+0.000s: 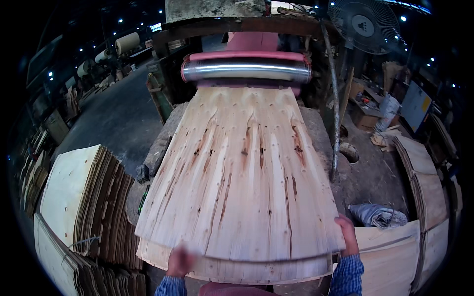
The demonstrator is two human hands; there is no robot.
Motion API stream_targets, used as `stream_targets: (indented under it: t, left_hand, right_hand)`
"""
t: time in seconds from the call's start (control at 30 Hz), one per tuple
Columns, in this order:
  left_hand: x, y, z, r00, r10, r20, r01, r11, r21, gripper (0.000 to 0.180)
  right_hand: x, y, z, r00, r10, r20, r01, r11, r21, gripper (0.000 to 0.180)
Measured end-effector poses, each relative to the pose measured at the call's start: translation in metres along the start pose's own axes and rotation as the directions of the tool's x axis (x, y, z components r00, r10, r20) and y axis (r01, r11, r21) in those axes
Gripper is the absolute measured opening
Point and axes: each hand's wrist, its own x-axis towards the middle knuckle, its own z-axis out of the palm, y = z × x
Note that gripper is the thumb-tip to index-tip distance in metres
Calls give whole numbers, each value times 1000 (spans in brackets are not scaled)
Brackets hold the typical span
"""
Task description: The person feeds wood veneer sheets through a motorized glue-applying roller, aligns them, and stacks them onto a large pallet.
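A large sheet of wood veneer [242, 182], pale with brown knots and splits, slopes away from me. Its far edge lies at the shiny metal roller [247, 70]. My right hand [347, 234] is closed round the sheet's right edge near its near corner, thumb side over the wood. My left hand [180, 261] is at the near edge, left of the middle; motion smears its fingers, so their hold cannot be made out. Under the top sheet, the edge of a lower veneer sheet [261, 271] shows along the near side.
Pink rollers and pink material [252, 42] lie behind the metal roller. Tied veneer stacks [69, 192] stand at left, more veneer [385, 251] at right with a rolled grey plastic bag [379, 215] on it. A metal pole [333, 98] and a fan [364, 25] rise at far right.
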Motion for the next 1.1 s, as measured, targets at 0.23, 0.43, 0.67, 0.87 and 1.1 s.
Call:
stream_targets:
  t: [0.23,0.43,0.67,0.87,1.1]
  left_hand:
    - [164,34,95,989,-144,24,139,884,-447,18]
    - [294,30,125,988,-155,-15,143,938,-316,23]
    - [261,43,184,922,-384,51,385,891,-240,71]
    - [97,-1,72,888,-415,199,444,885,-137,59]
    - [-67,-27,-34,769,-606,204,637,755,-155,70]
  right_hand:
    - [-2,85,-6,919,-322,-227,23,619,-785,46]
    - [-71,169,-24,855,-518,2,46,71,-996,56]
    - [-83,147,-40,884,-433,-176,-142,110,-984,54]
    - [-59,81,-38,955,-89,-283,-155,664,-732,41]
    - [-31,-8,48,983,63,171,-3,946,-325,35]
